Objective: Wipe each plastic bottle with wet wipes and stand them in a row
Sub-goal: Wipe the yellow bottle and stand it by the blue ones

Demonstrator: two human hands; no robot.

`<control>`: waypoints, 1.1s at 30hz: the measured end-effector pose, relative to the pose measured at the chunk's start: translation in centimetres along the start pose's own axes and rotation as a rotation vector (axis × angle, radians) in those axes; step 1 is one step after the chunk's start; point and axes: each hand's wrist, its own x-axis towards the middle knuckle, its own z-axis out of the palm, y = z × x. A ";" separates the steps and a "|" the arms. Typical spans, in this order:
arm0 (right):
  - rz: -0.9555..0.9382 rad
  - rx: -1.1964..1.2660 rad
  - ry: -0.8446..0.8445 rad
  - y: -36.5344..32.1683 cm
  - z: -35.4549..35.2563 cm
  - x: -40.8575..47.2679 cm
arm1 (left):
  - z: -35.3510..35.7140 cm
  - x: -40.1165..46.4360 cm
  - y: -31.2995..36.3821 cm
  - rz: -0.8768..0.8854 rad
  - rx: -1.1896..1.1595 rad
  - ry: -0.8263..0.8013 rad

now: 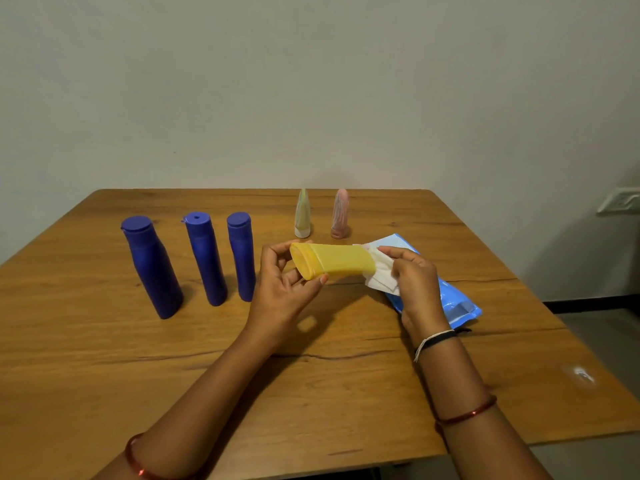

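Observation:
I hold a yellow plastic bottle [334, 260] sideways above the table. My left hand [285, 282] grips its capped end with thumb and fingers. My right hand [414, 275] holds a white wet wipe [379, 275] wrapped around the bottle's other end. Three blue bottles [152, 268] [206, 259] [242, 256] stand upright in a row at the left. A pale yellow-green tube [303, 214] and a pink tube [340, 214] stand on their caps further back.
A blue wet-wipe pack [453, 303] lies on the wooden table [346, 375] under and to the right of my right hand. A plain wall rises behind the table's far edge. A wall socket [620, 200] sits at the right.

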 end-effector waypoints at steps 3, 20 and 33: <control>0.002 -0.041 0.069 0.3 -0.2 0.1 | -0.3 -0.1 -0.2 0.068 0.074 0.004; -1.101 -0.317 -0.464 -5.9 2.2 -5.1 | -0.5 -0.2 0.1 0.144 0.155 -0.056; -1.238 -0.684 -0.534 -4.1 1.4 -6.2 | -0.5 0.1 -0.2 0.134 0.123 -0.046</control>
